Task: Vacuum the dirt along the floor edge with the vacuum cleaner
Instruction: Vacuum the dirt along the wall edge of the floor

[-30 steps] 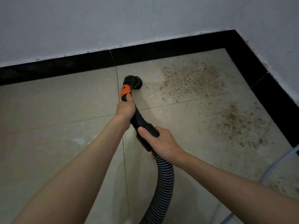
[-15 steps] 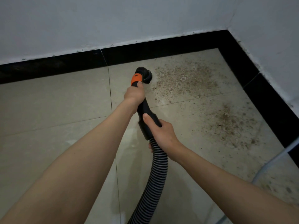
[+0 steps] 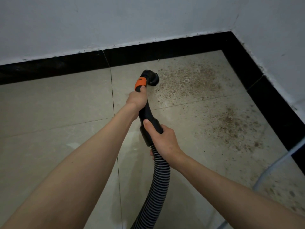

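Note:
A black vacuum wand (image 3: 147, 113) with an orange collar (image 3: 140, 83) ends in a round black nozzle (image 3: 152, 78) pressed to the beige tiled floor. My left hand (image 3: 137, 100) grips the wand just below the orange collar. My right hand (image 3: 162, 138) grips the thick black cuff where the ribbed hose (image 3: 158, 182) joins. The nozzle sits at the left edge of a brown dirt patch (image 3: 186, 81) near the black skirting (image 3: 165, 50). A second dirt patch (image 3: 234, 124) lies along the right skirting.
White walls meet in a corner at the upper right, with black skirting (image 3: 270, 100) along both. A pale cable or tube (image 3: 280, 164) runs across the floor at the right. More specks (image 3: 287, 195) lie at the lower right. Beige tiles (image 3: 49, 113) stretch to the left.
The nozzle has travelled right and toward the far wall, from left of the dirt to its left edge. Both hands moved with the wand, keeping their grips.

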Available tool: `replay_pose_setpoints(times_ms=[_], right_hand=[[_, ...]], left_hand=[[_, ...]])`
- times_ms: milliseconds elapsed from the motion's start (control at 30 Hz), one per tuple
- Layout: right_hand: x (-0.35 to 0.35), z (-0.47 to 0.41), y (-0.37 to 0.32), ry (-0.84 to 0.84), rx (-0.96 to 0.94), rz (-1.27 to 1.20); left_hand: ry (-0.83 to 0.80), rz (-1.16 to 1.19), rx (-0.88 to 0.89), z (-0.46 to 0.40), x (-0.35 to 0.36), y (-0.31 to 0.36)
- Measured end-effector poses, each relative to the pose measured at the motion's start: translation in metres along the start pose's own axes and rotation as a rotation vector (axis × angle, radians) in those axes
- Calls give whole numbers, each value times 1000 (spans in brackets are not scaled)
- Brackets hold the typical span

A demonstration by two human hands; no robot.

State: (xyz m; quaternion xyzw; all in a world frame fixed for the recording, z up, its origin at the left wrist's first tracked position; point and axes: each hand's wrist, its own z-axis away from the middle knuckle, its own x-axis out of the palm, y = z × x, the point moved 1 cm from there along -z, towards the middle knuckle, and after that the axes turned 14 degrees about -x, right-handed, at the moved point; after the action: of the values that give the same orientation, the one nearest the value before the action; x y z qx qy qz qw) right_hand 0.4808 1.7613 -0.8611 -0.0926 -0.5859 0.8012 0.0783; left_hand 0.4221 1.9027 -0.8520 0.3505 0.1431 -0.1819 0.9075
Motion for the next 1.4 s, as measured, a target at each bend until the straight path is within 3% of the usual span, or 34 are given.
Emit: replay_pose_setpoints(times_ms=[233,733,900,1400], right_hand=[[4,4,-6,-35,-13,-16],[40,11,7,-262,-29,84],[43,25,14,-301,-45,113],[15,52,20,-147,-58,161]], left_hand=[[-25,20,-1,5,-8,-1],[215,214,-102,1,-62,-57],[203,261,-118,5,-70,-76],[84,199,-100,28,-35,-76]])
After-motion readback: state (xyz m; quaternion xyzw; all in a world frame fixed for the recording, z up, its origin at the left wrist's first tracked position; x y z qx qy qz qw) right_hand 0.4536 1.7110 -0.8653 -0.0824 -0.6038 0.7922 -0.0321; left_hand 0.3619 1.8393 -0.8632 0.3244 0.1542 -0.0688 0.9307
